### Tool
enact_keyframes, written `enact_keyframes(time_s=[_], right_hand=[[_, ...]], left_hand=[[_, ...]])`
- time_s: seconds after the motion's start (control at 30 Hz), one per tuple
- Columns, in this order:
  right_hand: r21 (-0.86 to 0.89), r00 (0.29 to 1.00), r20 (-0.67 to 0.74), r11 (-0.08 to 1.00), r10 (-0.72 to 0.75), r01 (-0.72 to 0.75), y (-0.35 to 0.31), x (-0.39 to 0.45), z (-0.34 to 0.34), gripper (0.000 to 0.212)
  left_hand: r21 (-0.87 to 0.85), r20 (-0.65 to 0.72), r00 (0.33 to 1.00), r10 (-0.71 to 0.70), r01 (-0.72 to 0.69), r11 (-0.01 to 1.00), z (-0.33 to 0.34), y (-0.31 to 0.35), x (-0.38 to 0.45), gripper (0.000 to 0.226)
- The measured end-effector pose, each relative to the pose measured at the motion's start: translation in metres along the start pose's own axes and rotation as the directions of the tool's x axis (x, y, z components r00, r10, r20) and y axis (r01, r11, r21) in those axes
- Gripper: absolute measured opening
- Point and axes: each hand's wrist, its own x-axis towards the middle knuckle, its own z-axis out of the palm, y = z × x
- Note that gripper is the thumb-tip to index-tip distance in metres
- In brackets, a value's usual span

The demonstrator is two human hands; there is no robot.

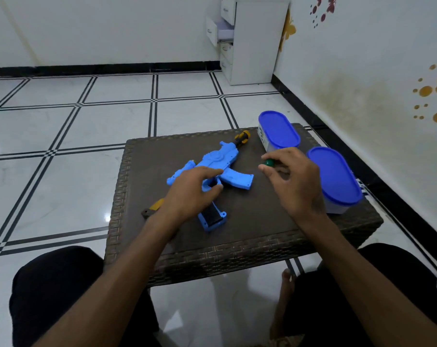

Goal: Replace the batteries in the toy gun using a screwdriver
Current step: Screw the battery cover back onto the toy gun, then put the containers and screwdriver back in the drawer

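A dark woven table (250,229) stands on white tiled floor. The blue toy gun (213,166) lies flat under the left hand (195,194), whose fingers are spread loosely over its body. The right hand (295,181) pinches a small green-topped object (269,162) between thumb and forefinger; what it is cannot be told. Two blue-lidded containers (334,176) sit just beyond those fingers.

The toy gun (213,169) is showing smooth, moulded light-blue plastic with a soft sheen, and a matt black panel set in its grip. The surface (250,221) is looking matt and dark brown, its edges rough with a woven, wicker-like texture. The two containers (279,130) (334,177) are wearing smooth blue plastic lids over cloudy, translucent plastic walls. The floor (87,126) is gleaming with glossy white tile.
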Motion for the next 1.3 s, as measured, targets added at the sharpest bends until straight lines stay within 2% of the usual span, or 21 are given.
enact_keyframes(time_s=[0.03,0.07,0.1,0.13,0.17,0.2,0.27,0.3,0.43,0.47,0.53,0.6,0.7,0.77,0.87,1.0,1.17,1.3], right_hand=[[0.028,0.998,-0.059,0.999,0.022,-0.020,-0.001,-0.002,-0.002,0.022],[0.059,0.993,-0.110,0.997,0.050,-0.044,-0.002,-0.005,-0.002,0.021],[0.091,0.984,-0.155,0.993,0.082,-0.069,-0.002,-0.008,-0.004,0.021],[0.122,0.975,-0.191,0.988,0.114,-0.092,-0.001,-0.011,-0.003,0.020],[0.148,0.966,-0.217,0.983,0.142,-0.111,-0.001,-0.014,-0.002,0.020],[0.173,0.959,-0.229,0.976,0.167,-0.129,0.000,-0.019,-0.001,0.019],[0.230,0.955,-0.202,0.959,0.216,-0.168,0.000,-0.027,0.003,0.019],[0.250,0.955,-0.178,0.950,0.236,-0.188,0.000,-0.030,0.003,0.019],[0.293,0.970,-0.014,0.928,0.244,-0.230,0.004,-0.039,-0.007,0.021],[0.306,0.968,0.041,0.919,0.249,-0.249,0.005,-0.038,-0.012,0.022],[0.261,0.959,0.042,0.924,0.279,-0.280,0.015,-0.031,-0.027,0.022],[0.113,0.946,-0.042,0.943,0.320,-0.314,0.032,-0.019,-0.045,0.019],[-0.232,0.924,-0.064,0.895,0.378,-0.382,0.061,0.002,-0.068,0.032],[-0.397,0.867,-0.016,0.793,0.498,-0.463,0.080,0.012,-0.079,0.052],[-0.472,0.732,0.059,0.665,0.679,-0.579,0.106,0.022,-0.081,0.081],[-0.394,0.602,0.121,0.595,0.789,-0.701,0.133,0.027,-0.075,0.095],[-0.131,0.541,0.152,0.559,0.827,-0.819,0.140,0.028,-0.067,0.113],[0.024,0.563,0.182,0.568,0.806,-0.822,0.137,0.030,-0.062,0.090]], left_hand=[[-0.122,-0.021,0.994,-0.105,0.102,0.987,0.006,0.013,0.000,0.027],[-0.303,0.025,0.972,-0.235,0.231,0.925,0.012,0.028,0.001,0.024],[-0.495,0.146,0.927,-0.345,0.370,0.786,0.017,0.042,0.004,0.028],[-0.630,0.300,0.861,-0.411,0.503,0.592,0.023,0.054,0.007,0.033],[-0.691,0.426,0.798,-0.427,0.591,0.416,0.028,0.064,0.011,0.037],[-0.714,0.508,0.754,-0.416,0.639,0.286,0.032,0.071,0.015,0.038],[-0.742,0.574,0.717,-0.396,0.660,0.119,0.039,0.081,0.023,0.034],[-0.753,0.572,0.713,-0.405,0.652,0.084,0.042,0.086,0.027,0.028],[-0.771,0.522,0.729,-0.442,0.626,0.121,0.045,0.101,0.037,0.005],[-0.777,0.506,0.738,-0.447,0.615,0.135,0.044,0.102,0.038,0.003],[-0.778,0.465,0.757,-0.460,0.597,0.195,0.044,0.102,0.041,0.011],[-0.765,0.430,0.771,-0.469,0.587,0.264,0.045,0.100,0.043,0.015],[-0.772,0.413,0.772,-0.483,0.578,0.265,0.047,0.094,0.043,0.013],[-0.760,0.416,0.758,-0.502,0.593,0.266,0.051,0.093,0.043,0.013],[-0.751,0.426,0.754,-0.500,0.603,0.269,0.053,0.094,0.042,0.013],[-0.751,0.397,0.760,-0.515,0.591,0.294,0.051,0.093,0.045,0.013],[-0.741,0.383,0.760,-0.525,0.592,0.316,0.048,0.092,0.047,0.016],[-0.748,0.359,0.759,-0.543,0.582,0.319,0.044,0.092,0.048,0.021]])
